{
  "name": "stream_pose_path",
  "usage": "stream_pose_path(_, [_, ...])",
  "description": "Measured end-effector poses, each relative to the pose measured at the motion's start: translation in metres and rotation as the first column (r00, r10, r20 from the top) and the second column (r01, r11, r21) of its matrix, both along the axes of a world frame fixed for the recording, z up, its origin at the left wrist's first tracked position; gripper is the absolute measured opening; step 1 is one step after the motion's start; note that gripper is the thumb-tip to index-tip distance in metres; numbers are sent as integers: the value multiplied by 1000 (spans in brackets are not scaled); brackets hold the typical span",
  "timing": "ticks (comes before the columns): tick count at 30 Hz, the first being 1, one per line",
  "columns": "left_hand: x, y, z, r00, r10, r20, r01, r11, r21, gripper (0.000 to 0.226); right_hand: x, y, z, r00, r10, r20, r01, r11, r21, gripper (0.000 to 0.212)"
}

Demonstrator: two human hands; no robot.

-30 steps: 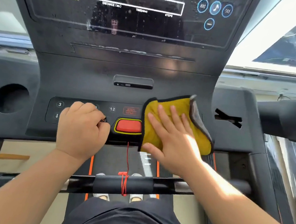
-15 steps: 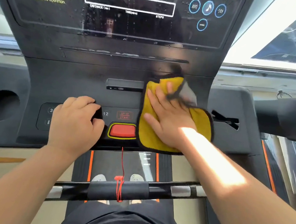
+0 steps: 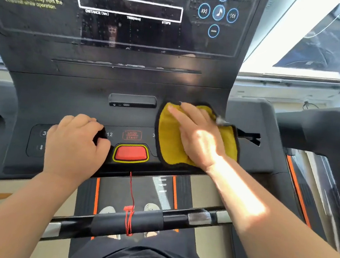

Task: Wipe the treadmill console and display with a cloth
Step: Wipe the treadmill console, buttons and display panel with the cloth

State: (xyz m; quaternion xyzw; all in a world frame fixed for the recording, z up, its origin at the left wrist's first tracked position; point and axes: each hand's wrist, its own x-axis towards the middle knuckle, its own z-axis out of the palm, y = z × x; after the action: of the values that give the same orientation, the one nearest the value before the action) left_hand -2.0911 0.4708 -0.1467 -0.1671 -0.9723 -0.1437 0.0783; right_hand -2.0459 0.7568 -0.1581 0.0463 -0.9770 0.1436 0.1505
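Black plastic treadmill console [image 3: 64,98]: lower button panel under a dark glossy display [image 3: 133,29] with white-outlined readout box and blue round media icons; droplets or smears show on the display glass.

Yellow microfibre cloth with black edging [image 3: 168,137]: lies flat on the console's right part, just right of the red oval stop button with yellow rim [image 3: 131,153], reaching the console's near edge.

Right hand [image 3: 197,135]: palm down on the cloth, fingers [image 3: 176,115] extended and slightly spread, pressing it to the panel.

Left hand [image 3: 74,142]: rests on the left part of the button panel, fingers curled inward, covering some number keys.

Red safety cord [image 3: 131,189]: hangs from the console's near edge, wound round the black padded handlebar [image 3: 110,221].
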Motion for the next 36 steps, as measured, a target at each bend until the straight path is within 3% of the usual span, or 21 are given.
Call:
stream_pose_path(2, [0,2,1,1000,13,-3,-13,1000,-12,34,2,12,5,998,-66,11,66,998,4,56])
stream_pose_path(5, [1,4,2,1000,22,-11,-22,1000,-21,33,3,28,13,905,-377,197,330,914,236,111])
stream_pose_path(7, [2,5,2,1000,19,-13,-19,999,-30,34,0,28,12,796,-476,374,396,877,272,125])
stream_pose_path(11, [3,4,2,1000,23,-6,-24,998,-51,35,-14,0,7,769,-482,421,435,876,208,121])
stream_pose_path(14, [2,6,2,1000,31,-6,-31,998,-57,34,-7,-23,7,865,-451,218,429,892,142,97])
stream_pose_path(16, [2,6,3,999,38,2,-38,998,-56,33,10,-27,6,945,-320,66,317,947,51,80])
stream_pose_path(18, [2,7,2,999,39,3,-39,998,-58,34,27,-25,2,973,-200,115,191,978,86,72])
stream_pose_path(20, [2,5,1,999,34,4,-34,998,-57,34,28,-18,0,923,-218,317,161,967,195,78])
stream_pose_path(22, [1,4,1,1000,30,-1,-30,998,-52,35,16,-9,0,857,-293,424,193,945,263,90])
stream_pose_path(27, [1,4,1,1000,20,5,-19,997,-69,36,-27,-13,4,867,-348,357,284,933,220,111])
stream_pose_path(32, [2,3,1,999,35,-8,-35,997,-71,31,-13,-16,3,906,-144,398,9,947,321,98])
stream_pose_path(36, [1,6,3,999,46,2,-46,998,-50,30,18,11,2,831,-302,466,154,931,330,112])
